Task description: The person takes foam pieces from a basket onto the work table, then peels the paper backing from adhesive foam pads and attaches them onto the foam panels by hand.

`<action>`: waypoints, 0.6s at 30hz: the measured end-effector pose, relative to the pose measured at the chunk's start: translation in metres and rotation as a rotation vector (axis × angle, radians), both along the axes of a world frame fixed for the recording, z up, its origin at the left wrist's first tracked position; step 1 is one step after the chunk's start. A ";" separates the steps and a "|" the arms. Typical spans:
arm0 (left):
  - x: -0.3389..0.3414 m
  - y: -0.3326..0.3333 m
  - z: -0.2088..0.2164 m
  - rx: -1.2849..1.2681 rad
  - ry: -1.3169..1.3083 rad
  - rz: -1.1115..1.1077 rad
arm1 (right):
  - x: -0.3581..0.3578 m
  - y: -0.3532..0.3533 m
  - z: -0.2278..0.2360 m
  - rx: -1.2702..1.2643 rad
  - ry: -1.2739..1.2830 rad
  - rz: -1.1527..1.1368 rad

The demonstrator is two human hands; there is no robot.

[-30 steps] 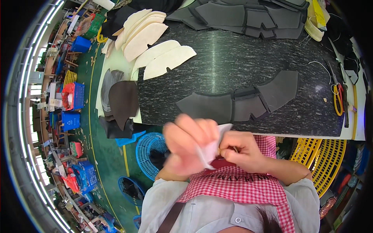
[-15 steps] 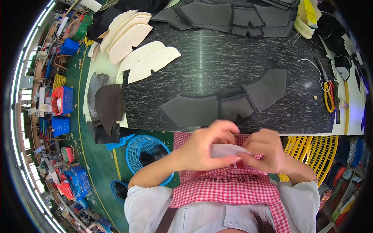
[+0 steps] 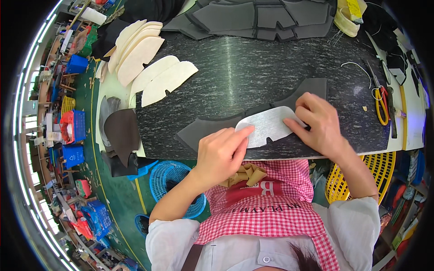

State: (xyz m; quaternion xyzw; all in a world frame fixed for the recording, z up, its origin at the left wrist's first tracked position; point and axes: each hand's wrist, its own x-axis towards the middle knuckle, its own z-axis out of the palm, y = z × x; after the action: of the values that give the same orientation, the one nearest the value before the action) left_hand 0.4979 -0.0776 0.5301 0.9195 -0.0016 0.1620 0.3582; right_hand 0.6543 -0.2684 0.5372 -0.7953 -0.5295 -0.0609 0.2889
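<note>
A white, round-ended piece with a small notch [image 3: 266, 127] is stretched flat between my two hands. My left hand [image 3: 220, 152] pinches its left end, and my right hand [image 3: 320, 125] grips the right end between thumb and fingers. Beneath it on the dark speckled tabletop [image 3: 217, 86] lies a dark grey winged foam piece with seams [image 3: 201, 128], its middle covered by the white piece. Whether the two touch, I cannot tell. Crumpled tan strips [image 3: 245, 176] rest on my red checked apron [image 3: 271, 212], just below the table edge.
Cream notched pieces [image 3: 140, 52] are fanned at the far left, with two more [image 3: 169, 81] nearer. Dark grey foam pieces [image 3: 244, 20] are piled at the back. Yellow-handled scissors [image 3: 382, 106] lie right. Brown pieces [image 3: 123, 131] sit left; blue [image 3: 158, 180] and yellow baskets [image 3: 337, 183] stand below.
Both hands have moved forward from above my lap to over the table, spreading the white piece flat above the grey foam. The tan strips on the apron have come into sight.
</note>
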 end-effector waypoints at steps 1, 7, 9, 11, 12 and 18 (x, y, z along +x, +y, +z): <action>-0.003 0.000 0.003 0.165 0.034 -0.020 | 0.005 -0.002 0.002 0.002 0.007 0.006; 0.009 0.006 0.000 0.187 -0.041 -0.100 | -0.019 0.003 0.021 -0.157 -0.052 0.381; 0.007 0.009 0.005 0.209 -0.081 -0.100 | -0.036 0.001 0.012 -0.260 0.007 0.347; -0.005 0.023 0.008 0.361 -0.053 -0.067 | -0.039 -0.003 0.007 -0.359 0.065 0.322; -0.009 0.039 0.016 0.470 -0.010 0.034 | -0.038 -0.008 0.005 -0.374 0.036 0.319; 0.026 0.144 0.029 0.501 -0.038 0.228 | 0.066 0.071 0.027 0.064 -0.272 0.158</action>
State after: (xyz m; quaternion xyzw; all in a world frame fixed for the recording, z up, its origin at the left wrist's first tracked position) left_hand 0.5241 0.0667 0.5586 0.9704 0.0552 0.2131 0.0991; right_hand 0.7198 -0.1972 0.5645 -0.7261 -0.6223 -0.1621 0.2433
